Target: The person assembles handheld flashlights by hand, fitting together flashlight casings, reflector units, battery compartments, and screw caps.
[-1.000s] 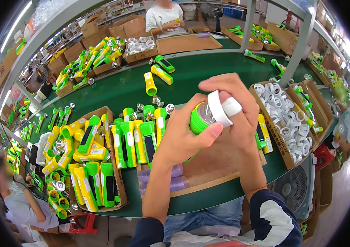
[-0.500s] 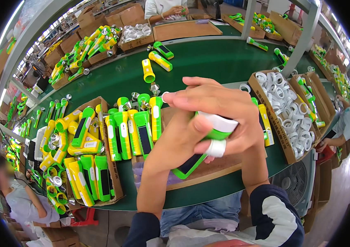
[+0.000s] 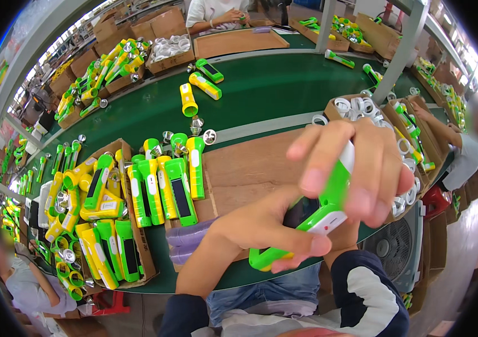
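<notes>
My left hand (image 3: pixel 258 224) is closed around the body of a green flashlight (image 3: pixel 329 222) with a white side panel and a dark panel. The flashlight is tilted, its head up and to the right. My right hand (image 3: pixel 371 174) curls over the head, fingers bent around it and partly blurred. A white rim (image 3: pixel 349 156) shows at the head between these fingers; the rest of the head is hidden. Below both hands lies a brown wooden board (image 3: pixel 250 168). Purple rolled strips (image 3: pixel 188 244) lie by my left wrist.
At left, a carton (image 3: pixel 146 261) holds yellow and green flashlights, with more standing beside it. White rings (image 3: pixel 357 105) fill a box at right. Loose flashlights (image 3: pixel 188 101) and reflectors (image 3: pixel 210 136) lie on the green belt (image 3: pixel 261 84). A fan (image 3: pixel 393 247) stands below right; other people work around.
The flashlight has moved right and turned, bringing its white panel into view. My right hand has shifted right around its head. The white ring seen between my right fingers no longer shows there.
</notes>
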A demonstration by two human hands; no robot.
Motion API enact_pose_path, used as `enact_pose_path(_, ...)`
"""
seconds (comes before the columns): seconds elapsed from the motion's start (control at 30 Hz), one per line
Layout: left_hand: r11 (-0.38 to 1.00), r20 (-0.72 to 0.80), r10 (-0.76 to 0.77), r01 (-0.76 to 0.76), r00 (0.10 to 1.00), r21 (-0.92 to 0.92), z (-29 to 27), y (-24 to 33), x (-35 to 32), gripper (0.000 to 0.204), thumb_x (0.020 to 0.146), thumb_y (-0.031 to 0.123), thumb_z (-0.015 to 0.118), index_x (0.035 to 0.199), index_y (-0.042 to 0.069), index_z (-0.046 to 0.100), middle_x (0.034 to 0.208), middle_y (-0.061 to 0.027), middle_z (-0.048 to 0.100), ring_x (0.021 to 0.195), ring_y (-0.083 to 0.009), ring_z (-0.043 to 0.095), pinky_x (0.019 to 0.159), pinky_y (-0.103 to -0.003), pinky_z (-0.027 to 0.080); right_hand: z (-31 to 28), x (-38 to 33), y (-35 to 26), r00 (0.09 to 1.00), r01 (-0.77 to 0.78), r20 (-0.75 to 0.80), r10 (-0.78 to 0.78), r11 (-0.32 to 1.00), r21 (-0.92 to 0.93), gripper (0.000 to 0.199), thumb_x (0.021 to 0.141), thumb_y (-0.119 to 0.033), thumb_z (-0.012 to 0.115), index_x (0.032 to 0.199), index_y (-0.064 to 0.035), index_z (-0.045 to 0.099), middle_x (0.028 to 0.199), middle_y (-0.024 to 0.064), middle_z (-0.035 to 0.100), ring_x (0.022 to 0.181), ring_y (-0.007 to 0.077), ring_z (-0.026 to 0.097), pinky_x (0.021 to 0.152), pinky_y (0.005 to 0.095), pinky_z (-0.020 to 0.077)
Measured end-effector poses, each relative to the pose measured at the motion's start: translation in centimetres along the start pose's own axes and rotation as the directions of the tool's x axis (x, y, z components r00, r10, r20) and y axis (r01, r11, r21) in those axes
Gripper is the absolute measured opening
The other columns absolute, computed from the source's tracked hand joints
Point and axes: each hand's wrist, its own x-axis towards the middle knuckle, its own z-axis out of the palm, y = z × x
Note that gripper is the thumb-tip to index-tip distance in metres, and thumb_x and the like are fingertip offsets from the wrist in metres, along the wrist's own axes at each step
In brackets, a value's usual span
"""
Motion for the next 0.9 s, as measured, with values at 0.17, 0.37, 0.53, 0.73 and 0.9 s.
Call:
enact_pose_path(0.17, 0.352, -0.354, 0.738, 0.12, 0.574, 0.928, -2.0, -0.7, 2.7, 0.06, 0.073, 0.021, 0.079, 0.123, 0.003, 0.05, 0.087, -0.0206, 0.068, 0.074, -0.0367, 0.069, 0.064, -0.042, 0.053, 2.2, 0.3, -2.0, 0.665, -0.741, -0.57, 0.482, 0.333, -0.583, 0.039, 0.102, -0.026, 0.043, 0.109, 0.0015, 0.07, 0.113, 0.0151, 0.07, 0.102, 0.0294, 0.066, 0.095, 0.0366, 0.0479)
enact_pose_path(0.37, 0.349, -0.305, 0.594, 0.103, 0.744, 0.931, -2.5, -0.7, 1.8, 0.055, 0.075, 0.021, 0.08, 0.124, 0.007, 0.058, 0.085, -0.0176, 0.068, 0.069, -0.0308, 0.067, 0.065, -0.038, 0.053, -2.0, -1.4, -4.7, 0.686, -0.575, -0.334, 0.647, 0.199, -0.794, 0.066, 0.1, -0.052, 0.032, 0.128, -0.0004, 0.063, 0.144, 0.0237, 0.049, 0.129, 0.038, 0.053, 0.107, 0.0422, 0.0385)
enact_pose_path(0.53, 0.707, -0.287, 0.331, -0.035, 0.899, 0.706, -1.4, -0.6, 2.1, 0.067, 0.075, 0.027, 0.08, 0.133, 0.008, 0.053, 0.094, -0.0116, 0.069, 0.071, -0.0254, 0.068, 0.07, -0.036, 0.054, -2.6, -1.6, -3.6, 0.724, -0.637, 0.132, 0.677, 0.73, -0.247, 0.063, 0.094, -0.051, 0.041, 0.124, -0.0014, 0.066, 0.13, 0.0273, 0.059, 0.128, 0.0393, 0.052, 0.106, 0.048, 0.0402)
enact_pose_path(0.73, 0.099, -0.453, 0.692, 0.548, 0.562, 0.831, -3.1, -1.6, 4.4, 0.053, 0.078, 0.025, 0.076, 0.122, 0.004, 0.053, 0.089, -0.0228, 0.068, 0.075, -0.0404, 0.066, 0.068, -0.048, 0.052, -0.6, -2.9, -1.3, 0.383, -0.216, -0.683, 0.622, -0.659, -0.721, 0.056, 0.087, -0.046, 0.057, 0.112, 0.0022, 0.069, 0.104, 0.0211, 0.069, 0.094, 0.028, 0.067, 0.079, 0.0392, 0.051)
enact_pose_path(0.9, 0.411, -0.319, 0.682, 0.016, 0.658, 0.911, -3.0, -0.5, 3.7, 0.049, 0.079, 0.029, 0.077, 0.113, 0.002, 0.054, 0.068, -0.0117, 0.061, 0.057, -0.0273, 0.063, 0.055, -0.039, 0.05, -1.6, -1.6, -3.0, 0.463, -0.886, -0.6, 0.652, 0.33, -0.326, 0.075, 0.099, -0.063, 0.031, 0.119, 0.0001, 0.067, 0.116, 0.0188, 0.067, 0.113, 0.026, 0.061, 0.098, 0.0368, 0.044)
